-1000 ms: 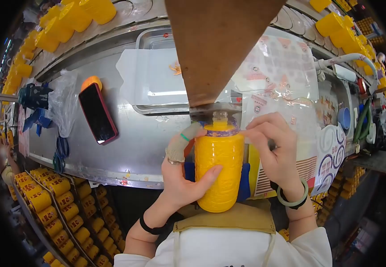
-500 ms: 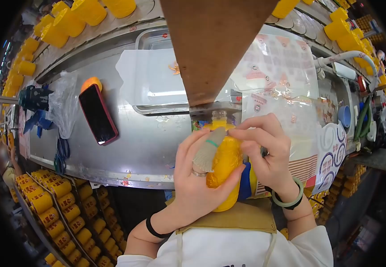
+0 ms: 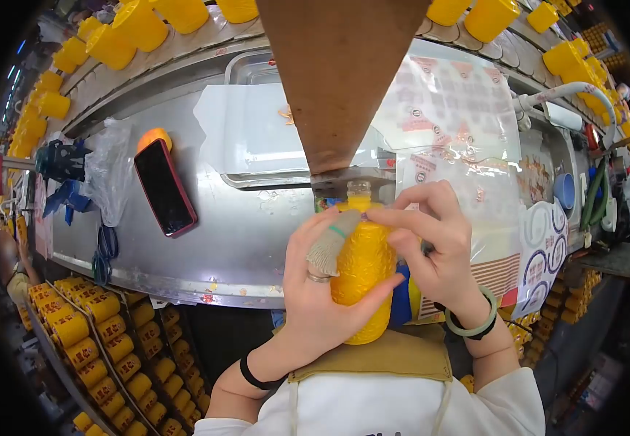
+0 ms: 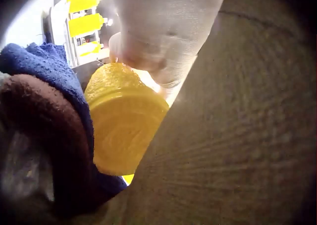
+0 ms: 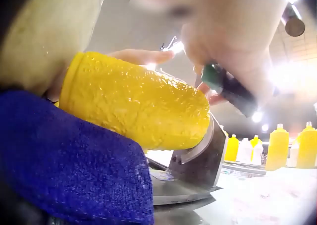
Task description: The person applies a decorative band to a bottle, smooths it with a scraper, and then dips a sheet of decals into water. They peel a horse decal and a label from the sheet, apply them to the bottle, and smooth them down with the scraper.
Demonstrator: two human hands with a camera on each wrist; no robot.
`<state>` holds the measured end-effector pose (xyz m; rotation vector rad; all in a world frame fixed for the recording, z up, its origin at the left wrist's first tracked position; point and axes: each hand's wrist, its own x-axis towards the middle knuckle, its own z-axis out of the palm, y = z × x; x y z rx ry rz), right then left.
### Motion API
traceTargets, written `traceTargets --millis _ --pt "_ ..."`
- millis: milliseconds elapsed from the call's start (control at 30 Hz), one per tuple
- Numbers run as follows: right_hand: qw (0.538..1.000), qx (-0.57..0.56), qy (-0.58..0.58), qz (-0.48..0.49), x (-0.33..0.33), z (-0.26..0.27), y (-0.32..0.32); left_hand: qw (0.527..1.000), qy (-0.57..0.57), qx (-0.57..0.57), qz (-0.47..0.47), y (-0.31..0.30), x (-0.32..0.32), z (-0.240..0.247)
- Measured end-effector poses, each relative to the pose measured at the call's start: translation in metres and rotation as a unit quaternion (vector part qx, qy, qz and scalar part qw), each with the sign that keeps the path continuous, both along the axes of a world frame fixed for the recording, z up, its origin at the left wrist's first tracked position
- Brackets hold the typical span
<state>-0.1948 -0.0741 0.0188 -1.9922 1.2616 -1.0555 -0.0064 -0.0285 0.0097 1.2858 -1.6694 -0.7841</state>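
Note:
A glossy yellow bottle [image 3: 364,263] with a clear threaded neck lies neck-away against the person's lap, its neck at a metal bracket [image 5: 198,160] under a brown post. The left hand [image 3: 323,291] wraps round its left side, thumb along the lower body, a grey cover with a green band on one finger. Near the bottle's shoulder, the right hand [image 3: 435,247] pinches with thumb and index finger; what lies between them is too small to tell. A blue cloth [image 5: 79,160] sits beside the bottle. In the left wrist view the bottle's round base [image 4: 124,131] faces the camera.
A phone [image 3: 165,187], an orange fruit [image 3: 155,138] and a plastic bag [image 3: 107,174] lie on the left of the metal table. Behind stands a tray [image 3: 264,178]; printed sheets [image 3: 460,131] spread at right. Yellow bottles [image 3: 140,33] line a conveyor at the back.
The left hand has shifted right and over the bottle's shoulder since the first frame, and the right fingers have come closer to it. Bottles on the back conveyor have moved to the right.

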Motion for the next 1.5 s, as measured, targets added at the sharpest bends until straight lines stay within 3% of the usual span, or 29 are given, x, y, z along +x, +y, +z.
traceTargets --millis 100,200,267,300,333,433,467,567,667,800,833,900,1000,1033,1067,1133,1200,1400,1500 --pt "0.999 -0.019 0.029 -0.005 -0.004 -0.001 0.002 0.999 -0.032 -0.031 0.010 0.001 0.001 -0.003" --pt "0.999 -0.021 0.024 -0.024 -0.017 -0.007 0.001 0.997 0.064 0.027 -0.019 0.000 0.011 -0.021" --pt "0.996 0.007 0.084 -0.025 -0.029 -0.005 0.001 0.937 0.328 0.115 -0.043 -0.001 0.017 -0.035" --pt "0.996 0.005 0.084 -0.026 -0.028 -0.002 0.000 0.932 0.337 0.128 -0.044 -0.001 0.021 -0.037" --pt "0.997 -0.008 0.074 -0.029 -0.025 0.005 -0.001 0.932 0.337 0.127 -0.045 -0.001 0.020 -0.035" --pt "0.998 -0.024 0.057 -0.020 -0.012 0.014 -0.001 0.993 0.119 0.014 -0.001 0.004 0.014 -0.028" --pt "0.998 -0.029 0.052 -0.008 -0.008 0.015 -0.001 0.993 0.119 0.013 0.000 0.004 0.010 -0.021" --pt "0.999 -0.025 0.043 0.001 -0.003 0.008 0.002 0.999 -0.041 -0.016 0.007 0.003 -0.005 0.002" --pt "0.999 -0.021 0.031 -0.008 -0.003 0.003 0.003 0.996 -0.083 -0.039 0.012 0.001 -0.005 0.005" --pt "0.998 -0.011 0.059 -0.032 -0.021 -0.002 0.005 0.999 -0.053 -0.011 0.002 0.001 0.004 -0.007" --pt "0.998 -0.011 0.059 -0.033 -0.026 0.002 0.006 0.996 0.073 0.047 -0.015 0.002 0.008 -0.017" --pt "0.989 0.020 0.130 -0.064 -0.032 0.014 0.007 0.948 0.287 0.125 -0.062 -0.001 0.018 -0.032" --pt "0.995 0.028 0.039 -0.091 -0.023 0.014 0.004 0.961 0.252 0.113 -0.027 0.002 0.012 -0.025" --pt "0.995 0.028 0.039 -0.090 -0.020 0.014 0.002 0.981 0.174 0.079 -0.015 0.004 0.010 -0.024" --pt "0.998 0.018 0.035 -0.048 -0.018 0.015 0.001 0.982 0.174 0.078 -0.013 0.005 0.006 -0.017" --pt "0.999 0.009 0.030 -0.008 -0.010 0.017 0.001 1.000 0.015 -0.006 0.026 0.004 -0.001 -0.003" --pt "0.998 -0.005 0.059 0.018 -0.002 0.019 0.002 0.999 0.042 0.002 0.024 0.004 -0.005 -0.004" --pt "0.998 -0.023 0.064 0.004 -0.004 0.010 0.004 0.997 -0.042 -0.050 0.034 0.004 -0.005 -0.002" --pt "0.997 -0.038 0.064 -0.010 -0.015 0.006 0.002 0.999 0.038 0.015 0.027 0.006 0.002 -0.013"
